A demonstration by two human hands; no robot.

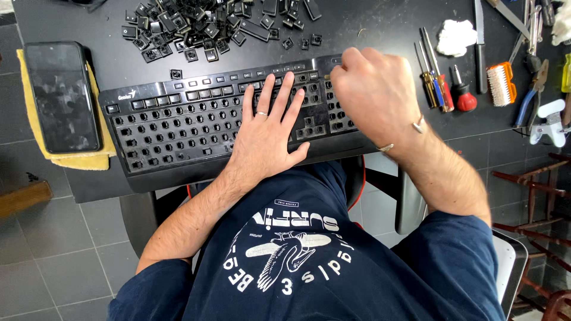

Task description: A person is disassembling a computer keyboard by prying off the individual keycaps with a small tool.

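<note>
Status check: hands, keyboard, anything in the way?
Left hand flat on keyboard, open. Right hand fisted at its right end, grip unclear. Loose keycaps piled behind; nothing blocking.

**A:** so what's actually sitting on that black worktop [380, 30]?

**B:** black keyboard [178, 125] front and centre with most of its caps off, and a loose pile of keycaps [208, 27] behind it, one stray keycap [176, 74] just by the top edge. On the left a dark phone [61, 95] lies on a yellow cloth [77, 159]. On the right: screwdrivers [437, 80], a white rag [456, 37], an orange brush [501, 83], blue-handled pliers [531, 95].

**A:** and the worktop's edge?

**B:** the keyboard overhangs it.
</note>
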